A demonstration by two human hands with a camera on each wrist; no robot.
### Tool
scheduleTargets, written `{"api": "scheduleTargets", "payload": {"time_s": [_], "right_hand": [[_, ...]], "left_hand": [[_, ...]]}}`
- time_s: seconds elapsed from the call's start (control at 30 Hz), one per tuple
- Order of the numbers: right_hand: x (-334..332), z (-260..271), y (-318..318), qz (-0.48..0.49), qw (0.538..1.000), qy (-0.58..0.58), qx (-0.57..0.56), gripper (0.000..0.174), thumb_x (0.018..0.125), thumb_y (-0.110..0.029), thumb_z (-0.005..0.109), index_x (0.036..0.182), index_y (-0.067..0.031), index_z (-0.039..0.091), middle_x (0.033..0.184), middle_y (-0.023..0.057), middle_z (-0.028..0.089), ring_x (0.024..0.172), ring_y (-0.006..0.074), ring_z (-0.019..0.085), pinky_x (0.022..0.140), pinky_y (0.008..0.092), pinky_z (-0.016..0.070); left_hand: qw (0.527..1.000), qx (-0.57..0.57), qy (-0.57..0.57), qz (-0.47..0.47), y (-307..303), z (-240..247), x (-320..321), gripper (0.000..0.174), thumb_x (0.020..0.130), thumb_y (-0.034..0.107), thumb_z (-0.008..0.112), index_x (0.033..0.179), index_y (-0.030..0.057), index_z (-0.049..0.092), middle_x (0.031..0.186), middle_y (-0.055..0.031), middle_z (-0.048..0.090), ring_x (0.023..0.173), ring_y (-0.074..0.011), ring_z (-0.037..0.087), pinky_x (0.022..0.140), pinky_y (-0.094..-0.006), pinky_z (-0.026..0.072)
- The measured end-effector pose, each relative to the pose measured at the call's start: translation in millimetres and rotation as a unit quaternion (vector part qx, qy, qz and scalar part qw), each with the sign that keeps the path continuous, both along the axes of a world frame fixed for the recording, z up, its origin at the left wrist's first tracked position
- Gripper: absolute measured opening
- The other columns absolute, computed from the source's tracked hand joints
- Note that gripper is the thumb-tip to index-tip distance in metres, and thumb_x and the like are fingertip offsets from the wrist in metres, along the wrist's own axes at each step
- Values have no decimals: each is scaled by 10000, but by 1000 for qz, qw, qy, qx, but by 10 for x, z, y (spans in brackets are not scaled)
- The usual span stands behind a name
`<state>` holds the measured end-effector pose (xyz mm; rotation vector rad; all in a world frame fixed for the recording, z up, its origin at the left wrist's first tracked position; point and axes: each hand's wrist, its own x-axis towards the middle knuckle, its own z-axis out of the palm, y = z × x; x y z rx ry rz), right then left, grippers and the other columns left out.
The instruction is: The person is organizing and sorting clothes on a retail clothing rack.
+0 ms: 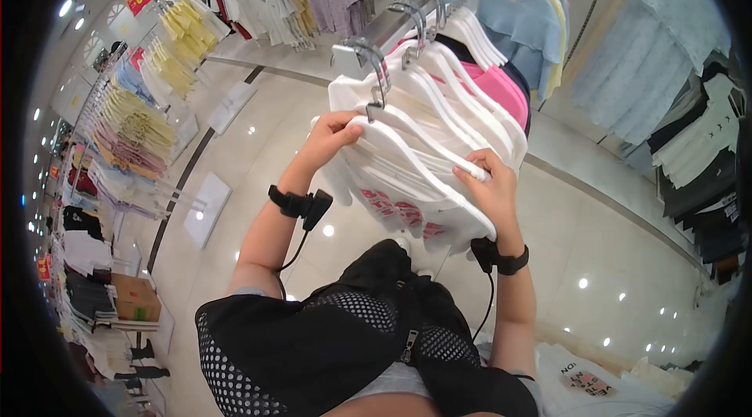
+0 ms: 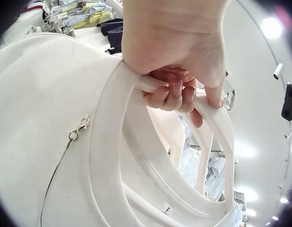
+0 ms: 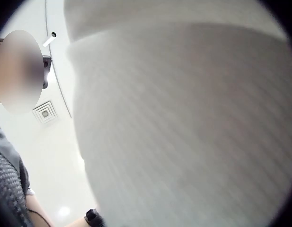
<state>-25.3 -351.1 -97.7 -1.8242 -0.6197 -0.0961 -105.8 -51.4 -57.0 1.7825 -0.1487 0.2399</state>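
Item 1: white garment with red printed lettering point(image 1: 395, 202), on the nearest white plastic hanger point(image 1: 415, 162), in front of the person at the near end of a silver metal rail point(image 1: 348, 62).

Item 2: second white plastic hanger point(image 1: 439, 152), directly behind the first.

Left hand point(image 1: 337, 139): fingers curled round the nearest hanger at its left shoulder; whether they also take in the one behind cannot be told.

Right hand point(image 1: 492, 186): thumb and fingers pinch the right end of the second hanger. The right wrist view is filled by pale fabric and adds nothing on this grip.

Small silver clasp on a thin cord point(image 2: 80, 126): lies against a white surface left of the left hand.

Hazards, as judged: crowded hooks could catch if one hanger is pulled alone; the front hook could slip off the rail if drawn too far near; the fabric could slide from a smooth shoulder if the hanger tips; the clasp cord could snag.

Containers: one brown cardboard box point(image 1: 135, 298), far left, contents not visible.

Same rail, farther: bright pink garment point(image 1: 501, 92).

Beyond, far right: light blue garments point(image 1: 517, 29).

Far left: yellow garments point(image 1: 186, 25) on racks.
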Motion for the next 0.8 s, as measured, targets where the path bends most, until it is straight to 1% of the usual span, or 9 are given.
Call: {"api": "scheduleTargets", "payload": {"time_s": [0.1,0.17,0.23,0.27,0.37,0.43,0.57,0.63,0.8], "right_hand": [[-19,-59,27,-13,999,-21,-20,234,728,-202,773,859,-68,633,667,56,632,596,165,590,572,288,439],[-18,-55,-6,-2,999,8,-34,254,737,-221,764,891,-63,639,696,67,631,626,178,592,591,297,445],[-18,-83,3,26,1000,5,-11,273,748,-239,758,907,-52,639,709,77,629,641,178,587,610,294,446],[-17,-103,0,26,1000,9,-13,273,748,-239,758,907,-52,639,709,77,629,641,178,587,610,294,446],[-8,-137,19,84,996,26,13,281,771,-257,741,921,-42,640,730,80,627,665,173,581,627,290,442],[-14,-150,7,117,993,19,0,294,805,-283,713,937,-31,640,740,83,622,685,162,569,649,282,436],[-71,-93,0,129,991,36,-1,313,831,-299,687,953,-16,633,750,82,603,699,153,544,661,280,424],[-102,-101,-40,144,987,69,30,323,846,-304,672,952,-3,624,750,62,584,699,133,512,649,265,407],[-136,-50,-176,145,985,88,-4,314,858,-300,660,950,-3,618,751,35,571,705,106,487,632,244,387]], "left_hand": [[999,7,-19,41,0,-43,3,411,873,375,647,1027,-5,675,726,77,478,665,-35,395,578,-201,312],[998,-6,-17,59,-39,-43,4,422,875,382,645,1035,-7,676,715,80,469,655,-30,387,568,-198,298],[1000,-12,-20,8,19,-41,6,408,888,389,630,998,-1,676,690,84,443,622,-20,351,541,-198,258],[1000,-14,-17,8,34,-35,11,408,888,389,630,998,-1,676,690,84,443,622,-20,351,541,-198,258],[1000,2,12,-16,34,7,-9,463,874,447,620,1021,9,654,702,80,413,619,-33,322,544,-214,226],[1000,0,-8,15,-55,26,-43,433,882,432,614,980,12,652,693,75,410,611,-39,319,540,-212,223],[1000,12,-14,9,-35,29,-54,399,890,417,610,931,22,642,689,71,409,607,-40,318,538,-213,222],[1000,27,-4,4,-22,23,-62,371,896,401,608,906,31,630,687,71,408,608,-40,316,542,-213,227],[1000,22,-11,10,-77,40,-85,341,907,377,592,888,38,619,678,72,402,607,-40,315,544,-213,229]]}}
